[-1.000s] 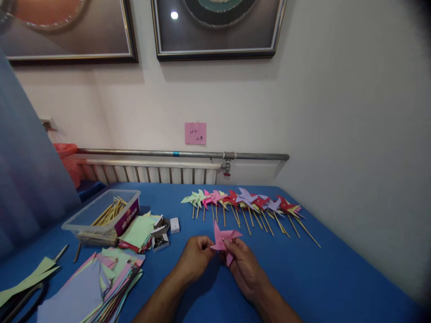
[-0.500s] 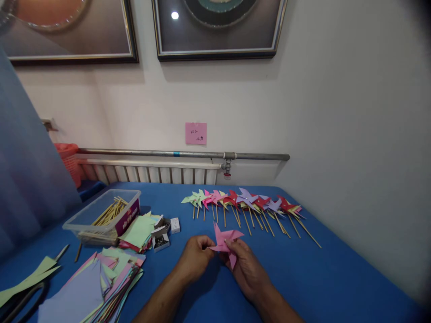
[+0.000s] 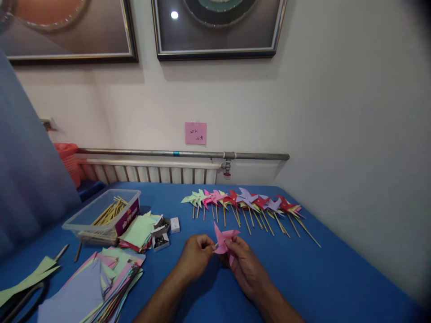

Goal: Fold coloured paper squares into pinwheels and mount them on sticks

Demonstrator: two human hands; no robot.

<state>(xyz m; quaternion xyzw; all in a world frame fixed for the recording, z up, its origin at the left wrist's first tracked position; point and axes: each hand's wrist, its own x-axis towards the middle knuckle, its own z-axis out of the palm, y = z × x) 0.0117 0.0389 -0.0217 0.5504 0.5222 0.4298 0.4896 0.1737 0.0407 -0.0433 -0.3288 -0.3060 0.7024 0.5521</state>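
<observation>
A clear plastic tub (image 3: 101, 216) stands at the left of the blue surface (image 3: 330, 273), holding a loose bundle of wooden sticks (image 3: 107, 212). Just right of it, a small open cardboard box (image 3: 159, 237) shows dark metal bits inside; what they are is too small to tell. A little white box (image 3: 174, 224) sits beside that. Stacks of coloured paper squares (image 3: 97, 287) lie in front of the tub, and a row of finished pinwheels (image 3: 245, 206) on sticks runs along the far side of the surface.

Near the front middle, both hands meet over a pink paper pinwheel (image 3: 224, 242), held just above the surface. The left hand (image 3: 197, 258) pinches its left edge between thumb and fingertips; the right hand (image 3: 245, 267) grips it from the right and below, fingers curled around the folded paper.

Compared with half a second ago, the pinwheel's right-hand flap is drawn in closer to the centre, and the hands have barely shifted. Everything else lies as before.
</observation>
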